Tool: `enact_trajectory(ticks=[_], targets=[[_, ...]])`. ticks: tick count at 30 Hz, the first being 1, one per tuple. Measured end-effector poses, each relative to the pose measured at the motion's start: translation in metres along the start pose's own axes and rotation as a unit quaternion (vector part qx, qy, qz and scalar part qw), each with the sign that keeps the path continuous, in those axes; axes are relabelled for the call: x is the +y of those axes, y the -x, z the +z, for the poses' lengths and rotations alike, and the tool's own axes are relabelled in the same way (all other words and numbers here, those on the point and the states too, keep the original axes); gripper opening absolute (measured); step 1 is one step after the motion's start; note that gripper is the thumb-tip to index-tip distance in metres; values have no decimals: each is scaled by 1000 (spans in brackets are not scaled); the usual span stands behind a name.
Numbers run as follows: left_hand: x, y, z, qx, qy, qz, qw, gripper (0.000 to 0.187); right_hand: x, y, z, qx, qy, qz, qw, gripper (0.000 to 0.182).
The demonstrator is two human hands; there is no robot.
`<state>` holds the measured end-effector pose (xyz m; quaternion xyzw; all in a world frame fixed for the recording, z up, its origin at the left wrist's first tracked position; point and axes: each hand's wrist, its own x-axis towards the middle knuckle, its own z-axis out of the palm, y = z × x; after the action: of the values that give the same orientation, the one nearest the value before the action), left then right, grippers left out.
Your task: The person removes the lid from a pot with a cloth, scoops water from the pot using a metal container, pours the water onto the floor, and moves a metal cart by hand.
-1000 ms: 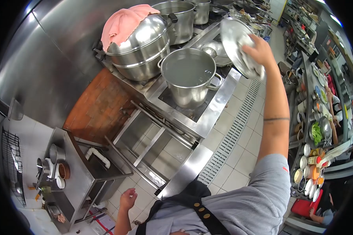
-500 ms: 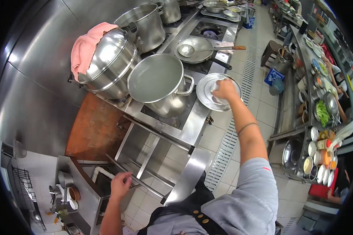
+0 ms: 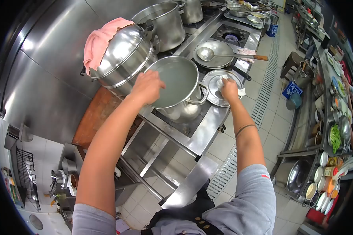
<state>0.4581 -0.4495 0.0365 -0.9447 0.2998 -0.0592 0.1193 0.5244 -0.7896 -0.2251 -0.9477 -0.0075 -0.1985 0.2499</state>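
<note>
A round metal lid (image 3: 214, 95) is beside the large steel pot (image 3: 168, 102), which holds cloudy liquid (image 3: 179, 80). My right hand (image 3: 230, 89) is closed at the lid's middle with a white cloth (image 3: 242, 92) bunched in the grip. The knob is hidden by the fingers and cloth. My left hand (image 3: 148, 86) is at the pot's left rim, its fingers loosely bent and partly over the liquid. Whether it touches the rim cannot be made out. One side handle (image 3: 200, 98) of the pot faces the lid.
A domed steamer (image 3: 125, 58) with a pink cloth (image 3: 102, 43) stands at left. Behind are a tall pot (image 3: 166, 27) and a wok (image 3: 219, 58) with a ladle (image 3: 206, 54) across it. A floor drain (image 3: 264, 96) runs at right, beside a crowded counter.
My left hand has come up from low at the left to the pot's rim. The lid, in my right hand, has shifted closer to the pot. The view has turned slightly.
</note>
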Motion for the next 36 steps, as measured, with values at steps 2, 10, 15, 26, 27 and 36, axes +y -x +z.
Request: enact_trajectory(ticks=[2,10,15,26,27,36], targets=[[-6,-8,12,-47,-34,3,998,34,3,0,0,66,-32,-19,997,41],[-11,63,-116,310,-16,-24,950,21,1,71,-102,272,-381,68,881,42],[-5,172,-74,306,160,-148,927,18,9,138,-103,324,-489,118,801,43],[74,379,93,-131,276,-293,906,13,-35,103,-102,282,-436,67,852,31],[84,382,90,-140,283,-295,902,14,-41,107,-101,274,-452,74,846,32],[128,438,99,-268,371,-243,855,25,-53,103,-59,315,-338,162,872,35]])
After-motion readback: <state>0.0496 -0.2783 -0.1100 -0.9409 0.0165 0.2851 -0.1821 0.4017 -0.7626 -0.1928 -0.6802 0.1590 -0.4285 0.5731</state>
